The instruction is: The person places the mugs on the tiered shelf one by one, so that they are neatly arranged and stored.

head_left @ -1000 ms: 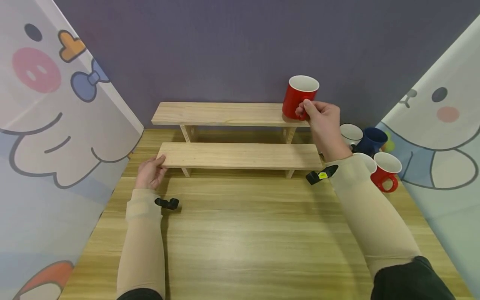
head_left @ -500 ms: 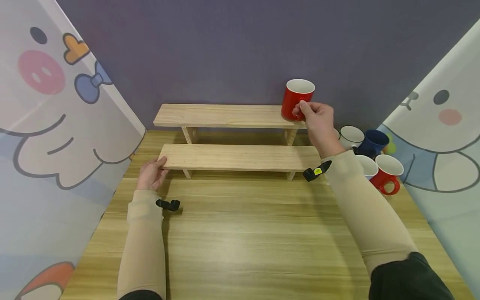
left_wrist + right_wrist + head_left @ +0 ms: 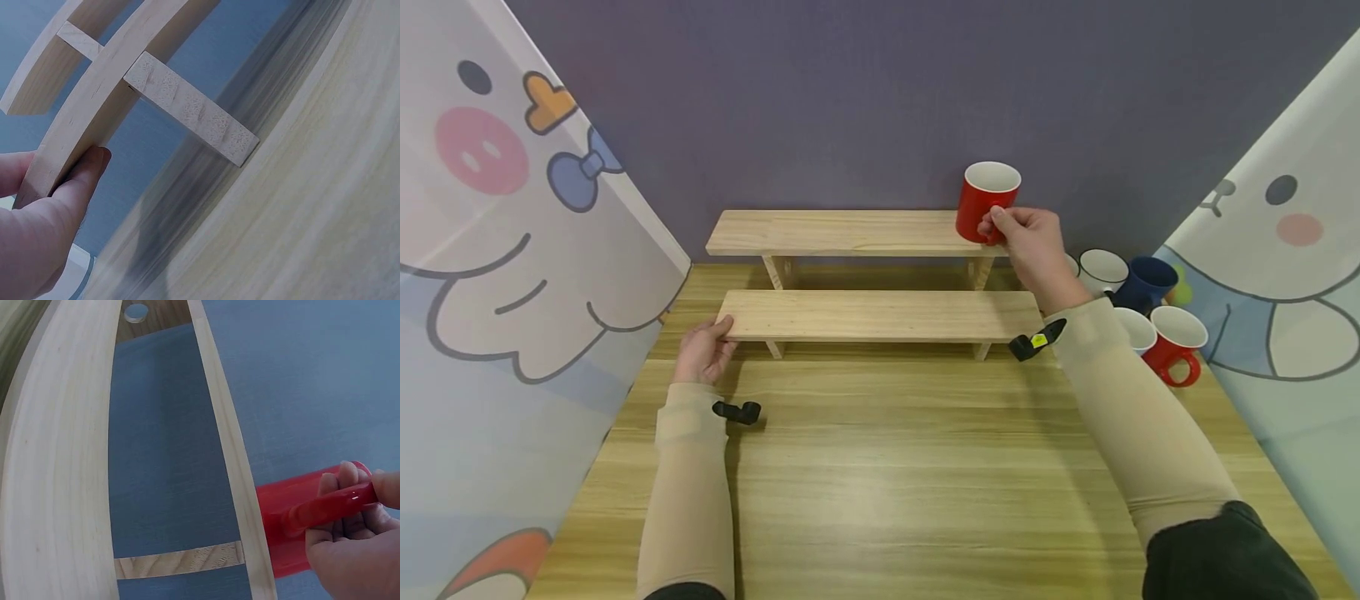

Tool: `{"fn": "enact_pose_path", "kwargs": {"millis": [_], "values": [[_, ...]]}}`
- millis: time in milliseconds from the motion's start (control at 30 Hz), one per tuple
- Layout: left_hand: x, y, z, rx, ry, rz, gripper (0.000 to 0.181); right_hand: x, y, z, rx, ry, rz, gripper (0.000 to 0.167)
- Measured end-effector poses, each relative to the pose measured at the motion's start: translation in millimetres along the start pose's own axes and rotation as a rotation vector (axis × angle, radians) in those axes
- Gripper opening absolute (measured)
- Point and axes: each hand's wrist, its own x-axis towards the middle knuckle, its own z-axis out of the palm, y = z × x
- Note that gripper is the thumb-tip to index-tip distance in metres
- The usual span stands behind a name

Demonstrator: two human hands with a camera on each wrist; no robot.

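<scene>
A red mug with a white inside stands upright at the right end of the upper board of a two-step wooden rack. My right hand pinches its handle between thumb and fingers; the right wrist view shows the fingers curled through the red handle. At the rack's left end, my left hand grips the corner of the lower board. Seen from the left wrist, thumb and fingers lie on opposite faces of that board.
Right of the rack, several mugs stand close together on the wooden table: a blue mug, a red mug and white ones, partly hidden by my right arm. A dark wall rises behind, with cartoon-printed panels at both sides.
The red mug has slid slightly left along the upper board, my right hand still pinching its handle. The left hand keeps its grip on the lower board.
</scene>
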Motion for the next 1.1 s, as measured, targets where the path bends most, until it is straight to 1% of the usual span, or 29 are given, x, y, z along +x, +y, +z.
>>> {"fn": "enact_pose_path", "kwargs": {"millis": [133, 233, 300, 500, 633, 700, 800, 1000, 1033, 1100], "values": [[-0.4, -0.3, 0.5, -0.002, -0.004, -0.001, 0.067, -1.0, -1.9, -2.0, -0.018, -0.007, 0.036, 0.036], [-0.5, -0.5, 0.6, -0.001, -0.012, 0.0, 0.067, -3.3, -2.7, -3.3, -0.043, 0.008, 0.064, 0.039], [-0.5, -0.5, 0.7, -0.005, -0.017, -0.001, 0.066, -5.5, -3.3, -3.9, -0.051, 0.02, 0.066, 0.04], [-0.2, -0.4, -0.2, -0.012, -0.02, 0.005, 0.066, -12.2, -4.9, -8.1, -0.041, 0.057, 0.058, 0.043], [-0.5, -0.5, 0.2, -0.002, -0.021, 0.008, 0.067, -18.3, -6.0, -14.9, -0.027, 0.086, 0.055, 0.046], [-0.4, -0.7, 0.6, 0.003, -0.021, 0.006, 0.067, -22.9, -7.1, -20.2, -0.031, 0.088, 0.053, 0.047], [-0.6, -0.6, 0.8, 0.006, -0.018, 0.004, 0.067, -30.9, -9.6, -29.2, -0.045, 0.07, 0.043, 0.048], [-1.2, -0.3, 1.0, 0.008, -0.012, 0.001, 0.067, -48.1, -12.9, -47.9, 0.04, 0.035, -0.009, 0.043], [-1.0, -0.3, 0.9, 0.005, -0.013, 0.0, 0.067, -51.2, -13.3, -50.7, 0.041, 0.035, -0.013, 0.043], [-0.6, -0.3, 0.9, -0.011, -0.011, -0.005, 0.068, -57.4, -13.8, -56.2, 0.002, 0.037, -0.02, 0.045]]}}
